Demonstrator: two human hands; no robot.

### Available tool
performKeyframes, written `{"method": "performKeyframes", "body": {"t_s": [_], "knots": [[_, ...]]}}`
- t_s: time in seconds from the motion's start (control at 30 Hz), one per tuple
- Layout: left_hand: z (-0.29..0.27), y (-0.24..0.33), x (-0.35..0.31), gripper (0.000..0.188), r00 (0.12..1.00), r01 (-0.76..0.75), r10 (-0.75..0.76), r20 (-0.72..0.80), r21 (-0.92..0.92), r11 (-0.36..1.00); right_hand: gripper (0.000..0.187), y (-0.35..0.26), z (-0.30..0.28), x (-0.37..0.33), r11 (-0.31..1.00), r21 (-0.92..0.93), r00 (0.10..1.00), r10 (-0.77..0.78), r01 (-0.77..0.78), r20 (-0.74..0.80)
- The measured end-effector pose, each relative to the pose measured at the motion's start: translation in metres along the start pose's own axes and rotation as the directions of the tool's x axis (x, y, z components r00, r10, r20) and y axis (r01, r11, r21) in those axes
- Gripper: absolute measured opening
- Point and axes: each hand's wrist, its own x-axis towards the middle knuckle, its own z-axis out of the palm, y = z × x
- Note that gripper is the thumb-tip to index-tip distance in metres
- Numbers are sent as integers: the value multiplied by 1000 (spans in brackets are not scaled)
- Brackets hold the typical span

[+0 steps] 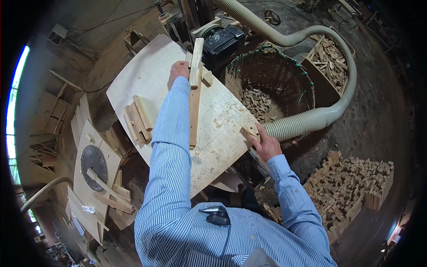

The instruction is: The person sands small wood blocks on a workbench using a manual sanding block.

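My left hand (180, 70) is at the far part of a pale wooden work table (222, 118), fingers closed beside an upright wooden fence board (196, 62). What its fingers hold, if anything, is mostly hidden. A brown wooden strip (194, 118) runs from the fence toward me, under my left forearm's right side. At the table's right corner, my right hand (267, 146) is closed on a short wooden block (249, 132). Several short wooden sticks (138, 119) lie grouped on the table, left of my left forearm.
Behind the fence stands a black motor (220, 41). A wicker basket (231, 73) with offcuts and a ribbed hose (298, 126) are right of the table. Stacked wood blocks (351, 189) stand at lower right. A circular saw blade (94, 163) lies on a board at left.
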Motion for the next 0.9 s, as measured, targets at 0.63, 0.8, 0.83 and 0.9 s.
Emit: {"method": "performKeyframes", "body": {"t_s": [0.63, 0.8, 0.83, 0.9], "knots": [[-24, 6, -19, 31, 905, -406, 426, -2, 305, 862, 64, -19, -24, -1, 996, -35, 996, 77, -76, 36], [-41, 1, -51, 31, 762, -641, 600, 242, 158, 751, 64, -24, -34, -4, 995, -43, 995, 90, -88, 48], [-42, -3, -53, 31, 836, -544, 527, 152, 96, 834, 64, -25, -34, -4, 995, -50, 994, 93, -90, 64], [-40, -4, -48, 31, 918, -392, 375, 129, 154, 907, 64, -21, -33, -7, 995, -46, 995, 86, -84, 43]]}}
